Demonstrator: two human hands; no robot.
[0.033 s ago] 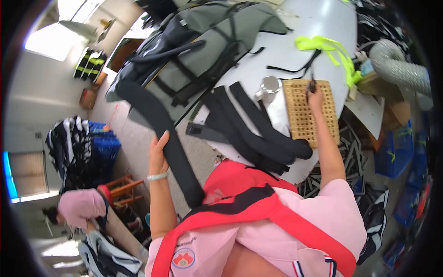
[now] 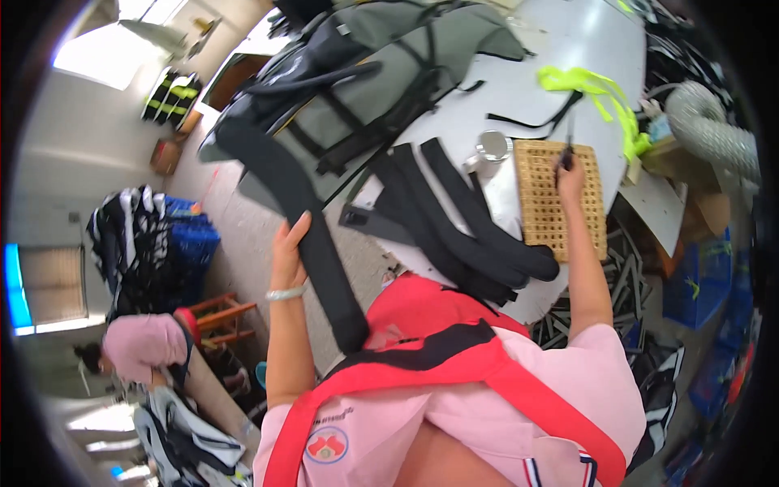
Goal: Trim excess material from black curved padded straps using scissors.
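Note:
My left hand (image 2: 290, 252) is closed around the edge of a long, curved black padded strap (image 2: 331, 272). The strap's upper end lies against a grey-and-black bag (image 2: 369, 105), and its lower end reaches the red apron (image 2: 422, 312) on my front. My right hand (image 2: 571, 180) grips dark-handled scissors (image 2: 565, 158), their thin tip pointing away from me; the fingers partly hide the handles. That hand is over a woven tan rattan board (image 2: 542, 195) on the white table. Between my hands, several more black padded straps (image 2: 442, 215) lie together, overhanging the near table edge.
A metal mug (image 2: 492, 150) stands left of the board. Neon yellow strips (image 2: 584, 81) and a thin black strap (image 2: 527, 123) lie farther back. At right are a silver flexible duct (image 2: 702, 122) and a blue crate (image 2: 696, 280). Another person (image 2: 150, 345) bends over at left.
The whole view has shifted slightly, so the table and bag sit farther right in the picture. Both hands keep their hold, with little visible movement against the things around them.

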